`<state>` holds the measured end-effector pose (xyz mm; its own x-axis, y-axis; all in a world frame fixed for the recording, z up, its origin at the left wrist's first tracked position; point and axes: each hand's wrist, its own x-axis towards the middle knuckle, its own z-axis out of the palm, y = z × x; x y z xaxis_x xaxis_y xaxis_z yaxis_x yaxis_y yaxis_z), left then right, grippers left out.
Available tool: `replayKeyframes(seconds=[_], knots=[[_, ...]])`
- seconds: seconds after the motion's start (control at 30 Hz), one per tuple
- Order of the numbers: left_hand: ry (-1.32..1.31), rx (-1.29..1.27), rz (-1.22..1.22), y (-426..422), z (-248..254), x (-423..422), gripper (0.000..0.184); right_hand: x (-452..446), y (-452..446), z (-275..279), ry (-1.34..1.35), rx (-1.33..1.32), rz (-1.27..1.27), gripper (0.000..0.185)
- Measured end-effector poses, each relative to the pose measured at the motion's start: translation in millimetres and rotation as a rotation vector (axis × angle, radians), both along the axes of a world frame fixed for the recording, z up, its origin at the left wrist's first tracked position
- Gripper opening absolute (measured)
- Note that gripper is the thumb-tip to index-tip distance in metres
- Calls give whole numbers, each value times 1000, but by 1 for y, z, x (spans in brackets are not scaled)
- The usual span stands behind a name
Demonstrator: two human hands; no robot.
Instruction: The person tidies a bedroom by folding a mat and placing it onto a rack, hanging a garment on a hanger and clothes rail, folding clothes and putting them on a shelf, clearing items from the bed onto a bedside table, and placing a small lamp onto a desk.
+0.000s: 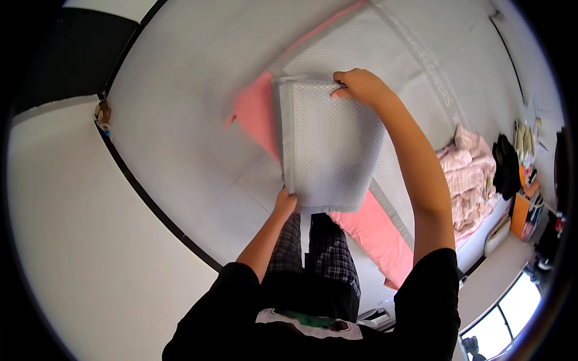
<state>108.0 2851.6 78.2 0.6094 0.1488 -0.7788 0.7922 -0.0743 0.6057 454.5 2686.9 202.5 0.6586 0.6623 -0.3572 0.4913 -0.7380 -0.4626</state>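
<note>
A folded grey woven mat (pixel 337 144) with a plain fabric border hangs in front of my legs, held up by both hands. My left hand (pixel 285 201) is closed around its lower left corner. At the top right, my right hand (pixel 364 87) grips the upper edge, thumb and fingers wrapped over it. Behind it spreads a larger grey woven mat (pixel 337 51); whether the two are one piece, I cannot tell. Pink cloth (pixel 373 234) shows beneath, and a pink flap (pixel 259 108) sticks out at the left, slightly blurred.
A crumpled pale pink quilt (pixel 472 174) lies to the right, next to a black item (pixel 507 165). Farther right stands an orange box or shelf (pixel 519 213) with small items. A white wall (pixel 78 228) with a black base strip runs along the left.
</note>
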Motion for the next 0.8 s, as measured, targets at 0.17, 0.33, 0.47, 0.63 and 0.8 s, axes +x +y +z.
replayKeyframes(seconds=[0.17,0.33,0.47,0.63,0.8], knots=[[28,45,32,20,-70,8,31,50,58,-80,77,-174,165,33],[34,151,-21,28,-69,38,26,64,73,-113,93,-267,51,36],[-22,202,-13,27,-74,39,26,56,76,-138,-15,-299,39,34],[-29,326,-154,39,-78,45,30,56,90,-143,-147,-194,93,40],[-15,538,-223,42,-89,52,50,27,80,-136,-460,-223,-146,57]])
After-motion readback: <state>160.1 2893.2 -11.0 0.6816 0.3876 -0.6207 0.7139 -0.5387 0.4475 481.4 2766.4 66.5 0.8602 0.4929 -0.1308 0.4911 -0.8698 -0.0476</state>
